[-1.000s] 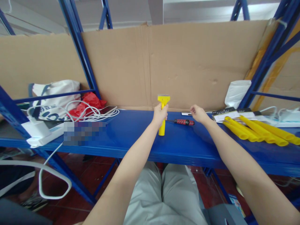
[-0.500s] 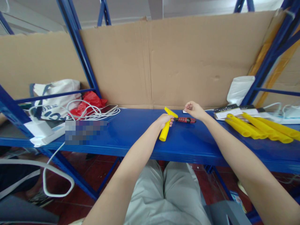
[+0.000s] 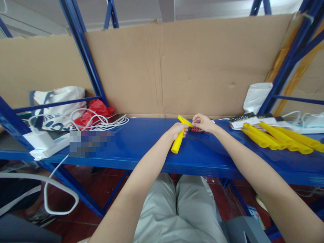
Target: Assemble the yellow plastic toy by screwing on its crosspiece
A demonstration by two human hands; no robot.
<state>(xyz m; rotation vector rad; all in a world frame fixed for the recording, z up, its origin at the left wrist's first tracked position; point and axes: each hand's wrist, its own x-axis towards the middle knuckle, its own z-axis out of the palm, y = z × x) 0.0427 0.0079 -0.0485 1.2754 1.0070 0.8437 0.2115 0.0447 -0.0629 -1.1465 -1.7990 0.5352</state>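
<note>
My left hand (image 3: 180, 129) is wrapped round a yellow plastic tube (image 3: 177, 144) with a flat side arm sticking out near its top. My right hand (image 3: 201, 122) is closed in a pinch right at the end of that side arm; whatever is between its fingertips is too small to make out. Beneath my right hand a screwdriver-like tool with a red and black handle (image 3: 196, 130) lies on the blue shelf (image 3: 144, 141), partly covered by the fingers.
Several more yellow tubes (image 3: 278, 138) lie on the right, beside printed cards (image 3: 244, 121) and a white pouch (image 3: 257, 96). At the left are a power strip (image 3: 52, 148), white cables (image 3: 108, 123), a red plastic bag (image 3: 97, 109) and a cloth bag (image 3: 60, 98). Cardboard (image 3: 202, 67) closes the back.
My right hand has moved left and slightly down, from above the red and black tool to the yellow tube's side arm. My left hand keeps its hold on the tube.
</note>
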